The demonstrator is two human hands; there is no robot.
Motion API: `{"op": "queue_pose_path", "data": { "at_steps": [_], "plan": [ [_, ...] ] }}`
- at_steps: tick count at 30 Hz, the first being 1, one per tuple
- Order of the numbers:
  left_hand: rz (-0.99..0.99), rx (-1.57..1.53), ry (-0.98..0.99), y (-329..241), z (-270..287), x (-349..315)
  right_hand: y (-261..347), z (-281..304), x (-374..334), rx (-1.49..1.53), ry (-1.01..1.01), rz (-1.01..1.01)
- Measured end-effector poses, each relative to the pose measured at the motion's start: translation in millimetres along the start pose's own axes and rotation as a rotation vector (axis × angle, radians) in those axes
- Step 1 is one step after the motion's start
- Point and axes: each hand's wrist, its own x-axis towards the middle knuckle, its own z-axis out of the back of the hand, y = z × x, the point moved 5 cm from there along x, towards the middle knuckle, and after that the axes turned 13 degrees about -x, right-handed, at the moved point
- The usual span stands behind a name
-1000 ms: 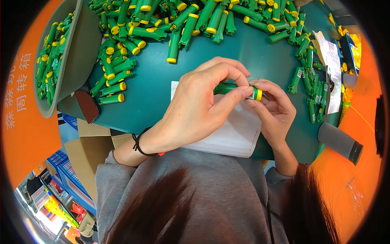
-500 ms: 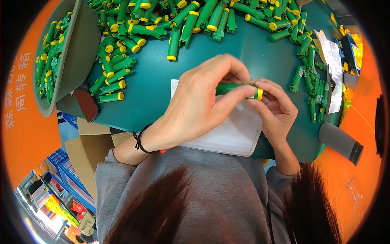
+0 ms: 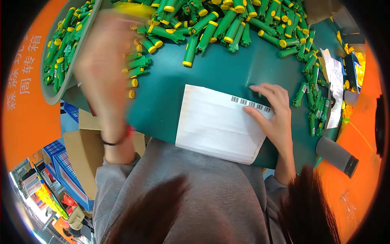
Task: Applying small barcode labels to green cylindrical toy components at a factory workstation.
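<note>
My left hand (image 3: pixel 103 65) is at the upper left, beside the grey tub (image 3: pixel 76 77). Motion smears its fingers, and a yellow-green blur (image 3: pixel 136 10) lies by its far end; whether it holds anything cannot be made out. My right hand (image 3: pixel 276 110) is open at the right edge of a white label sheet (image 3: pixel 215 122), thumb and fingers apart. A row of small barcode stickers (image 3: pixel 252 103) runs along the sheet's far right edge, near that thumb. Green tubes with yellow ends (image 3: pixel 189 53) lie beyond the sheet.
Many green tubes heap across the far side of the green table (image 3: pixel 162 101), and more fill the tub. Barcoded tubes (image 3: pixel 317 101) pile at the right beside a crumpled white paper (image 3: pixel 334 89). A grey cylinder (image 3: pixel 335 154) lies at the right. A cardboard box (image 3: pixel 87 150) stands below left.
My hands have parted. The left has swung up and left toward the tub; the right has lowered slightly onto the sheet's edge. The tube between them is gone from there, uncovering the sheet.
</note>
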Motion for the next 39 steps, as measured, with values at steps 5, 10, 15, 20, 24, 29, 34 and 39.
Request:
{"op": "queue_pose_path", "data": {
  "at_steps": [5,10,15,20,24,29,34,39],
  "plan": [
    [-0.384,0.697,-0.381,3,72,30,0,-16,1,-0.18,0.161,-0.002],
    [-0.243,-0.066,0.435,-36,-80,-60,-8,-23,2,0.059,0.224,-0.115],
    [-0.299,-0.157,0.45,-28,-112,-88,-15,-25,-1,0.16,0.208,-0.157],
    [-0.384,-0.128,0.411,-27,-112,-96,-13,-28,0,0.154,0.194,-0.12],
    [-0.367,-0.178,0.403,-25,-115,-93,-14,-24,3,0.095,0.207,-0.116],
    [-0.276,-0.317,0.328,-17,-111,-87,-34,23,47,-0.331,-0.122,0.059],
    [-0.221,-0.4,0.239,-18,-109,-85,-79,38,94,-0.837,-0.102,0.369],
    [0.07,-0.602,0.242,-2,-103,-81,-54,39,75,-0.372,-0.14,0.188]
  ]
}}
